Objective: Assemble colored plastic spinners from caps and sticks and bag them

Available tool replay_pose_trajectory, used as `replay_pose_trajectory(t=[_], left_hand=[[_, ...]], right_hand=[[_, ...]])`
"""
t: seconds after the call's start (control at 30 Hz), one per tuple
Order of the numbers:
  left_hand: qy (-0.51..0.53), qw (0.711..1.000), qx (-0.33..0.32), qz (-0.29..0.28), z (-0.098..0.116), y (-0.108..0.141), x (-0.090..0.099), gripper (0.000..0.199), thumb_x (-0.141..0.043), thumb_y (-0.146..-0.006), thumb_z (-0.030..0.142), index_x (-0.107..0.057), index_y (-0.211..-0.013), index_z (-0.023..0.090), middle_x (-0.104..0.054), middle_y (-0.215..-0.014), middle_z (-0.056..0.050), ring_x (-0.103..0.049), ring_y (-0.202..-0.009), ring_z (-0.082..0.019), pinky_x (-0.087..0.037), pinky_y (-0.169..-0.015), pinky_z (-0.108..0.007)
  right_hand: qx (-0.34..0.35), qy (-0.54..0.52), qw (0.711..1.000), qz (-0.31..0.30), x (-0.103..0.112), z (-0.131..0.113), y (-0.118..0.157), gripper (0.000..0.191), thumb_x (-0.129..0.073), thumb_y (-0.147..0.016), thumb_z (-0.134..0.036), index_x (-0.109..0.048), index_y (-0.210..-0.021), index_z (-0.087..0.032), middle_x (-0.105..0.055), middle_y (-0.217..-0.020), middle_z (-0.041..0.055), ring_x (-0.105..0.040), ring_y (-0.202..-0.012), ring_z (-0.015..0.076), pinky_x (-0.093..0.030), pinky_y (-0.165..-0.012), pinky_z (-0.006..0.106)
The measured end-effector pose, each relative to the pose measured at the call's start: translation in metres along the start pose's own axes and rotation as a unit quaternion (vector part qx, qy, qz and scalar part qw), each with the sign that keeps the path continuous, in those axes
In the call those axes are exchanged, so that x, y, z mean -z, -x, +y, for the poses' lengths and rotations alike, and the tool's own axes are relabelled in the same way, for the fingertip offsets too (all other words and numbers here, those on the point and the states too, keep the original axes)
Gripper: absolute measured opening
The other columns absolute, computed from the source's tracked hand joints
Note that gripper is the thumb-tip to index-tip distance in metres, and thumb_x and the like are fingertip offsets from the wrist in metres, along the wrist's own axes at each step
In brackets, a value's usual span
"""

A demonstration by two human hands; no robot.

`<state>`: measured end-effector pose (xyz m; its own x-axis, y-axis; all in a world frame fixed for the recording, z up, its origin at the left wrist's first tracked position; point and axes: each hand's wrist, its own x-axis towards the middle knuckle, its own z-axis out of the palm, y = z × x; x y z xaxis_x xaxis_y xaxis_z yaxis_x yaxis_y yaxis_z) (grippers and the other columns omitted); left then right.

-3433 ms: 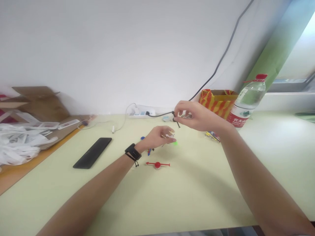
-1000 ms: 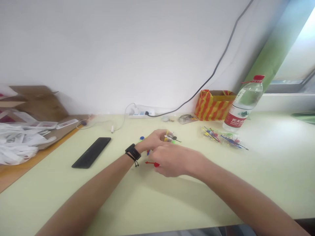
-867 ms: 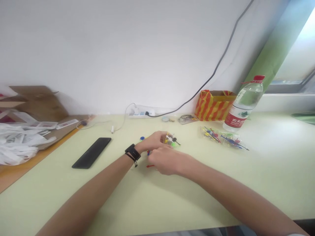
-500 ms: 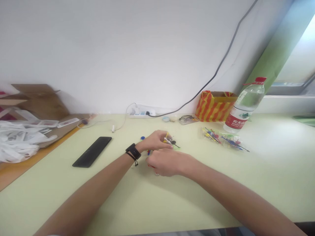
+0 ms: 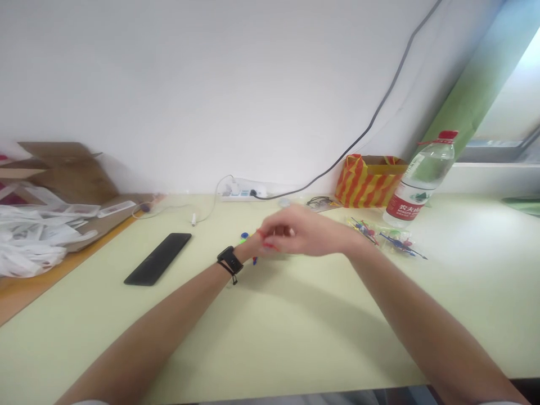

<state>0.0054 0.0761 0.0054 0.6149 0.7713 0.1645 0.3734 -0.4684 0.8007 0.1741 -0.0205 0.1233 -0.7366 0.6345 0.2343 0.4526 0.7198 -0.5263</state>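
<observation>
My right hand (image 5: 299,230) is raised over the middle of the table, its curled fingers closed on a small red piece (image 5: 270,246). Beneath and behind it lies my left hand (image 5: 252,246); only the part near the wrist shows, and its fingers are hidden. A black watch (image 5: 230,259) is on the left wrist. Small coloured pieces, one a blue disc (image 5: 244,235), lie just beyond the left wrist. To the right are clear bags of coloured plastic pieces (image 5: 399,243).
A black phone (image 5: 159,260) lies at the left. A water bottle (image 5: 411,197) and a striped bag (image 5: 367,183) stand at the back right. The power strip (image 5: 242,194) is by the wall. Cardboard (image 5: 80,174) and white bags (image 5: 34,242) fill the far left.
My right hand has moved up and forward with the red piece, and now covers my left hand's fingers and the pieces around them. The left forearm has hardly moved.
</observation>
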Motion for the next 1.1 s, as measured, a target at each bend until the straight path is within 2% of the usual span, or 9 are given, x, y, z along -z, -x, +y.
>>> replay_pose_trajectory(t=[0.13, 0.23, 0.43, 0.6, 0.7, 0.77, 0.93, 1.0, 1.1], left_hand=[[-0.001, 0.999, -0.036, -0.03, 0.002, 0.0, -0.009, 0.036, -0.089, -0.068, 0.046, -0.074, -0.084, 0.018, -0.076, -0.088, -0.006, -0.07, -0.082, -0.024, -0.053, -0.071, -0.032], [0.029, 0.998, -0.042, -0.036, 0.004, 0.0, -0.013, 0.042, -0.087, -0.069, 0.051, -0.074, -0.09, 0.017, -0.078, -0.093, -0.008, -0.071, -0.083, -0.023, -0.053, -0.071, -0.03], [0.03, 0.998, -0.034, -0.033, 0.007, 0.002, -0.013, 0.044, -0.088, -0.068, 0.052, -0.073, -0.091, 0.017, -0.078, -0.093, -0.007, -0.07, -0.082, -0.021, -0.051, -0.07, -0.029], [0.015, 0.999, -0.033, -0.026, 0.014, 0.004, -0.013, 0.042, -0.087, -0.069, 0.052, -0.069, -0.084, 0.017, -0.076, -0.089, -0.006, -0.068, -0.078, -0.02, -0.048, -0.065, -0.029], [-0.01, 0.999, -0.037, -0.027, 0.016, 0.004, -0.013, 0.042, -0.085, -0.071, 0.055, -0.068, -0.079, 0.017, -0.073, -0.081, -0.003, -0.064, -0.072, -0.018, -0.043, -0.06, -0.028], [-0.016, 0.999, -0.038, -0.033, 0.016, 0.004, -0.014, 0.041, -0.084, -0.072, 0.055, -0.07, -0.082, 0.017, -0.073, -0.081, -0.003, -0.064, -0.072, -0.018, -0.043, -0.06, -0.027], [0.011, 0.999, -0.038, -0.028, 0.013, 0.003, -0.016, 0.041, -0.086, -0.07, 0.052, -0.071, -0.085, 0.017, -0.076, -0.092, -0.005, -0.068, -0.08, -0.02, -0.047, -0.065, -0.027], [0.012, 0.999, -0.042, -0.024, 0.013, 0.003, -0.017, 0.041, -0.086, -0.07, 0.052, -0.07, -0.083, 0.017, -0.076, -0.09, -0.005, -0.067, -0.079, -0.019, -0.047, -0.065, -0.027], [0.007, 0.999, -0.047, -0.023, 0.015, 0.004, -0.016, 0.038, -0.085, -0.072, 0.051, -0.072, -0.086, 0.018, -0.076, -0.089, -0.004, -0.067, -0.08, -0.02, -0.047, -0.066, -0.027]], right_hand=[[-0.018, -0.013, 0.979, 0.2, 0.029, 0.011, 0.011, 0.014, -0.056, -0.091, -0.02, -0.069, -0.097, -0.019, -0.073, -0.088, 0.0027, -0.063, -0.075, 0.0149, -0.046, -0.067, 0.027], [-0.051, 0.036, 0.968, 0.245, 0.038, 0.026, 0.018, 0.013, -0.056, -0.092, -0.021, -0.069, -0.092, -0.017, -0.071, -0.082, 0.0025, -0.06, -0.069, 0.0142, -0.044, -0.064, 0.027], [-0.122, 0.123, 0.973, 0.155, 0.039, 0.043, 0.019, 0.02, -0.052, -0.097, -0.025, -0.07, -0.09, -0.019, -0.072, -0.084, 0.0048, -0.061, -0.071, 0.0174, -0.044, -0.065, 0.029], [-0.115, 0.21, 0.967, 0.086, 0.03, 0.042, 0.017, 0.021, -0.052, -0.098, -0.023, -0.071, -0.095, -0.018, -0.065, -0.111, 0.012, -0.06, -0.102, 0.0251, -0.047, -0.077, 0.033], [-0.098, 0.253, 0.961, 0.051, 0.025, 0.04, 0.015, 0.024, -0.049, -0.1, -0.02, -0.072, -0.1, -0.017, -0.063, -0.114, 0.0134, -0.055, -0.112, 0.0286, -0.046, -0.084, 0.036], [-0.097, 0.275, 0.955, 0.055, 0.022, 0.04, 0.013, 0.024, -0.048, -0.101, -0.019, -0.072, -0.1, -0.017, -0.063, -0.112, 0.0128, -0.056, -0.109, 0.0281, -0.045, -0.083, 0.036], [-0.098, 0.333, 0.928, 0.134, 0.022, 0.041, 0.009, 0.023, -0.048, -0.103, -0.017, -0.07, -0.097, -0.015, -0.066, -0.103, 0.0109, -0.059, -0.095, 0.024, -0.044, -0.078, 0.035], [-0.093, 0.347, 0.924, 0.128, 0.023, 0.042, 0.008, 0.023, -0.049, -0.103, -0.017, -0.071, -0.095, -0.015, -0.066, -0.103, 0.0111, -0.058, -0.095, 0.0244, -0.043, -0.078, 0.035], [-0.091, 0.345, 0.931, 0.075, 0.021, 0.044, 0.008, 0.023, -0.052, -0.101, -0.016, -0.073, -0.093, -0.016, -0.066, -0.107, 0.0123, -0.058, -0.101, 0.0267, -0.043, -0.081, 0.037]])
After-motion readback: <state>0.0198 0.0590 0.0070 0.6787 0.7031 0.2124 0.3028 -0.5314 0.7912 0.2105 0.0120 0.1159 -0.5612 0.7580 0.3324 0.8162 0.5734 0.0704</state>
